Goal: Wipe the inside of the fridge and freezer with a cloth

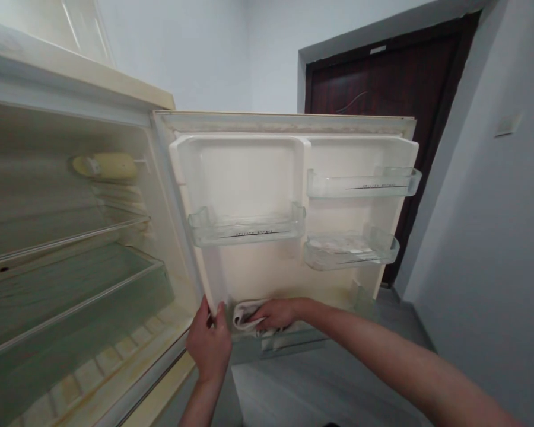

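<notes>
An old white refrigerator door (pixel 244 273) stands wide open in front of me, its inner side facing me. My right hand (pixel 278 313) is closed on a folded whitish cloth (pixel 244 311) low on the door, just above the clear bottom door shelf (pixel 293 342). Part of the cloth is hidden beneath the fingers. My left hand (pixel 211 341) grips the raised inner edge of the door near its lower left corner, thumb on the inner face and fingers around the hinge side.
Clear plastic door shelves hang above: one at left (pixel 249 230), an upper right one (pixel 365 182) and a lower right one (pixel 351 250). To the left is the fridge interior with a glass shelf (pixel 66 240) and a greenish drawer (pixel 84 305). A dark brown door (pixel 382 83) stands behind.
</notes>
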